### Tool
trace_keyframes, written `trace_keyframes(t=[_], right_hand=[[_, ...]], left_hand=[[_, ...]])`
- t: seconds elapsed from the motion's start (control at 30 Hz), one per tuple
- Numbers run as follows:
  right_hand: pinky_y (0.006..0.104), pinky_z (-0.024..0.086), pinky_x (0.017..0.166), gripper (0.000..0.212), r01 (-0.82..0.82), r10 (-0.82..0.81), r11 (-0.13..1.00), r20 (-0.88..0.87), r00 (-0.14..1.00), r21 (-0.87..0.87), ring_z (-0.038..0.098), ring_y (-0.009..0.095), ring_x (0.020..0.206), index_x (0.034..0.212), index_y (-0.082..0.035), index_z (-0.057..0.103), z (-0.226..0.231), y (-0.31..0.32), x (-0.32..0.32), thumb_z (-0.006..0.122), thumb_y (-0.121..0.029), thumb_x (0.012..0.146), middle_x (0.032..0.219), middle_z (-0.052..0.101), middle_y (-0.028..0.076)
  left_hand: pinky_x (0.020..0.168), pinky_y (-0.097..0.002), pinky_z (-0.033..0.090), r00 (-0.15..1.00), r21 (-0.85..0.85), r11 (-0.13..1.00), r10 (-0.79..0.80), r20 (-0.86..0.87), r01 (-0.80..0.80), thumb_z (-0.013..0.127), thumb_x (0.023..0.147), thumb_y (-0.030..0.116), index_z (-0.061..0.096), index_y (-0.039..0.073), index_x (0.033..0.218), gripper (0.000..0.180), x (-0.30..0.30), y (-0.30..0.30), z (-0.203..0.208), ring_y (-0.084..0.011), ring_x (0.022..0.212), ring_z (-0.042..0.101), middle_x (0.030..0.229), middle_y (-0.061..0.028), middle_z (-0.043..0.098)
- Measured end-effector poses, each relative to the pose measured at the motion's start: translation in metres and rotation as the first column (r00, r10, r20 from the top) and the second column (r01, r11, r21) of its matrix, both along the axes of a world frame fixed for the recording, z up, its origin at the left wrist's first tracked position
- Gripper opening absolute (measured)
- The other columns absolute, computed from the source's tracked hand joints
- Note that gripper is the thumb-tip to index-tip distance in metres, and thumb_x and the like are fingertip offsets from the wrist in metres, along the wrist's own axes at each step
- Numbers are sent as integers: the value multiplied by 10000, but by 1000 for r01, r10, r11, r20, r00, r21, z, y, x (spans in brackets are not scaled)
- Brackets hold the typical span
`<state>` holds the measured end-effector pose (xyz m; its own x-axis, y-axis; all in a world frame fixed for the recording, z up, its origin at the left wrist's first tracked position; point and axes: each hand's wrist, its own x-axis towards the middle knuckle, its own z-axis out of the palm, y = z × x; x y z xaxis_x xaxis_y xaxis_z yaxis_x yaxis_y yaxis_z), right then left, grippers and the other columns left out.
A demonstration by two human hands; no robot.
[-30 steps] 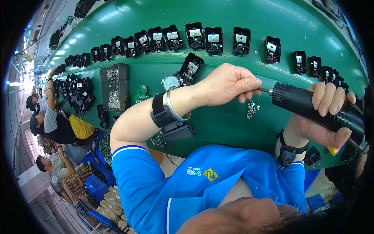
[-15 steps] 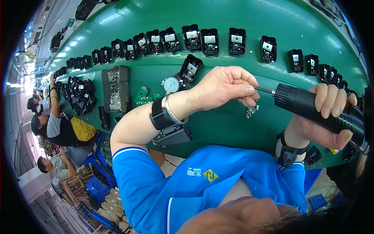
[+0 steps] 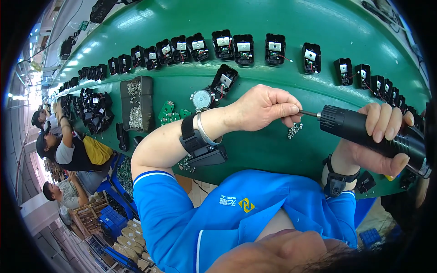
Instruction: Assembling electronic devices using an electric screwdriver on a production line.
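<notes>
A black electric screwdriver [image 3: 350, 125] lies nearly level above the right part of the green worktop [image 3: 255, 157], its thin bit [image 3: 310, 113] pointing left. The right hand [image 3: 383, 123] grips its barrel, fingers over the top and thumb along the near side. The left hand [image 3: 268, 107] is closed in a pinch at the bit's tip; what may lie between its fingertips is hidden. Just below them sits a small pile of silver screws [image 3: 295, 131]. Farther left, a tilted black housing [image 3: 225, 82] rests near a round grey disc [image 3: 201, 99], with green circuit boards [image 3: 168, 113] and a dark tray [image 3: 148, 107] of metal parts beyond. A curved row of open black housings [image 3: 275, 50], each with a silver plate, spans the far side. The person's blue shirt [image 3: 182, 218] carries small white lettering [image 3: 227, 200] beside a yellow diamond-shaped emblem [image 3: 246, 204], the clearest writing in view; pale marks near the screwdriver's rear end are too small to read. At far left, co-workers [image 3: 57, 146] sit along the same worktop
</notes>
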<state>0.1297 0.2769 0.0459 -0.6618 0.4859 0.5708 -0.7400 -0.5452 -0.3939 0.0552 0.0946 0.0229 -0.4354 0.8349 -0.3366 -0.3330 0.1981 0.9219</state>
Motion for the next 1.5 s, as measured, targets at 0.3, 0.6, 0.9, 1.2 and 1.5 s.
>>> trace_keyframes(t=[0.3, 0.6, 0.9, 1.2, 1.5], right_hand=[[207, 320, 440, 526, 133, -132, 991, -79, 988, 1, 402, 98, 484, 985, -4, 366, 5, -4, 5, 604, -303, 623, 651, 427, 24], [217, 302, 475, 518, 42, -27, 980, 82, 996, -195, 383, 101, 524, 1007, 12, 386, -1, 11, 7, 570, -303, 640, 665, 427, 27], [211, 311, 483, 465, 101, -69, 953, 119, 991, -285, 384, 105, 524, 923, -2, 406, -6, 27, 9, 601, -265, 593, 643, 418, 30], [214, 306, 483, 463, 100, -69, 958, 123, 990, -268, 386, 105, 528, 930, -2, 401, -6, 32, 15, 590, -274, 607, 646, 412, 33], [223, 322, 493, 466, 103, -69, 963, 142, 987, -248, 394, 109, 530, 936, -9, 395, -11, 42, 18, 589, -277, 608, 648, 418, 33]], left_hand=[[588, -211, 453, 984, 22, 999, 25, 176, -29, 497, 761, 89, 551, -15, 821, 132, 0, 5, 6, -105, 624, 547, 725, -78, 572], [669, -270, 433, 981, -34, 996, -89, -170, 84, 587, 695, 167, 526, -5, 891, 268, -2, 7, 7, -139, 752, 532, 805, -78, 561], [890, -387, 235, -115, -376, 811, -469, -876, -448, 657, 557, 317, 395, -17, 1035, 639, -73, -22, -11, -265, 1004, 357, 991, -129, 442], [855, -384, 276, 33, -516, 710, -572, -819, -480, 667, 545, 315, 423, 11, 998, 598, -95, -12, -9, -278, 997, 373, 998, -141, 450], [893, -430, 240, 43, -572, 754, -592, -805, -324, 725, 440, 288, 341, 19, 1083, 795, -61, -21, 14, -300, 1044, 328, 1083, -147, 372]])
